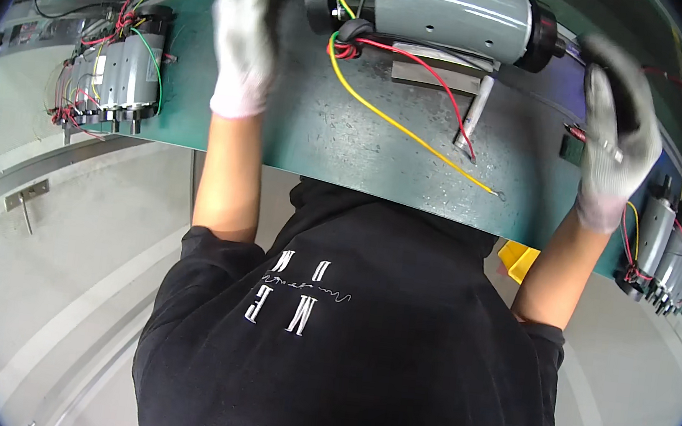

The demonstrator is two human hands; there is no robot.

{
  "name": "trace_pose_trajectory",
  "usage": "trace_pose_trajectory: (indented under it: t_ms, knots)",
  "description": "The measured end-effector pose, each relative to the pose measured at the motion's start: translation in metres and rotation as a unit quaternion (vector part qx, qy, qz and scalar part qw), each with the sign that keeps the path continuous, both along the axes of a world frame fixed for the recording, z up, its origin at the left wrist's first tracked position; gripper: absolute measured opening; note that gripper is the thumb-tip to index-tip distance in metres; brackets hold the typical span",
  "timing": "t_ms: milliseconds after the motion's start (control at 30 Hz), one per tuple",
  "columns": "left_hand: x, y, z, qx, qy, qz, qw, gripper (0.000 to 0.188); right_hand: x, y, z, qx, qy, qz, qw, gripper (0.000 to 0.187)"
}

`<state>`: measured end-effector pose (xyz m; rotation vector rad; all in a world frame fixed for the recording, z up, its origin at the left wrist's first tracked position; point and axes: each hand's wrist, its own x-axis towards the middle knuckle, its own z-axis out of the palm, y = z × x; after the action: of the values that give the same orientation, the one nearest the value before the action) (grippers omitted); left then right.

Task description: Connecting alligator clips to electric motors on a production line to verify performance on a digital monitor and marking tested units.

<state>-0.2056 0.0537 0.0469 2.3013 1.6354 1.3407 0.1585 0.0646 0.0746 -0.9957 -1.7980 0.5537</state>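
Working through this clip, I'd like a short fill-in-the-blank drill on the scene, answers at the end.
1. The left hand and the right hand are both covered by ____.
2. The large cylinder between them has a body coloured ____, with black ends.
3. The wire that ends in a metal ring terminal is ____.
4. The shirt on the person is ____ with white lettering.

Missing words: gloves; grey; yellow; black.
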Motion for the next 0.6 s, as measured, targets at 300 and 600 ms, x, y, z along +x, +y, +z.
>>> trace_pose_trajectory:
  t_ms: [300,600]
  knots:
    - [0.041,0.014,0.045,0.303,0.198,-0.259,0.895,0.049,0.010,-0.031,-0.016,-0.472,0.350,0.247,0.770,0.085]
    - [0.098,-0.008,0.085,0.060,0.526,-0.271,0.804,0.017,0.106,-0.052,-0.037,-0.255,-0.007,-0.077,0.964,0.042]
